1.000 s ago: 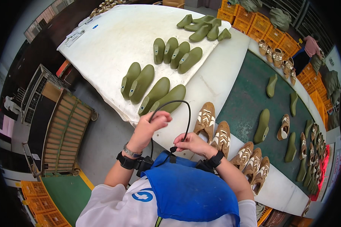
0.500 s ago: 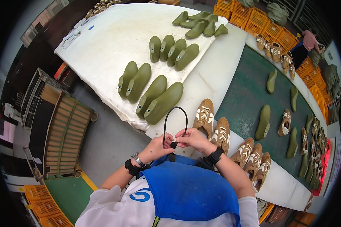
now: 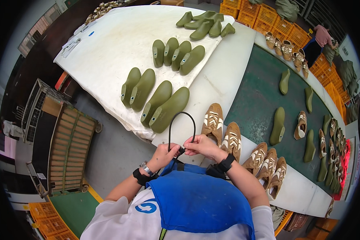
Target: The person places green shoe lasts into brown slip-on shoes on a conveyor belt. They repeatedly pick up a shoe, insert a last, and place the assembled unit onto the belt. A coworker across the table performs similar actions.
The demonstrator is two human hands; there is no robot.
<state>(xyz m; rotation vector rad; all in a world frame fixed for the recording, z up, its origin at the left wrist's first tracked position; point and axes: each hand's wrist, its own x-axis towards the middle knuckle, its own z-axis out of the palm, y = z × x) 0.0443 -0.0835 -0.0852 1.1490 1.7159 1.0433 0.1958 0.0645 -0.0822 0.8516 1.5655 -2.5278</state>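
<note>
Just above my blue apron (image 3: 202, 198), a black cable (image 3: 182, 112) rises in a loop between my two hands. My left hand (image 3: 164, 155) pinches it low on the left, by a small black connector (image 3: 181, 151). Closed on the cable's other side, the fingertips of my right hand (image 3: 202, 146) meet the connector. The fingers partly hide how the pieces join. Black bands circle both wrists, and a metal watch (image 3: 147, 169) sits on the left one. Nearest my right hand stand brown-and-white sneakers (image 3: 232, 140) in a row along the table edge.
Green shoe lasts (image 3: 170, 109) stand in groups on the white-covered table (image 3: 104, 52). More lasts and sneakers lie on a green conveyor belt (image 3: 248, 88) to the right. A slatted cart (image 3: 71, 150) is at left. Orange crates (image 3: 268, 16) and another person (image 3: 321, 38) are at the far right.
Both hands still hold the cable close together. The connector has tilted and shifted slightly up and left between the fingers. The whole view has moved a little.
</note>
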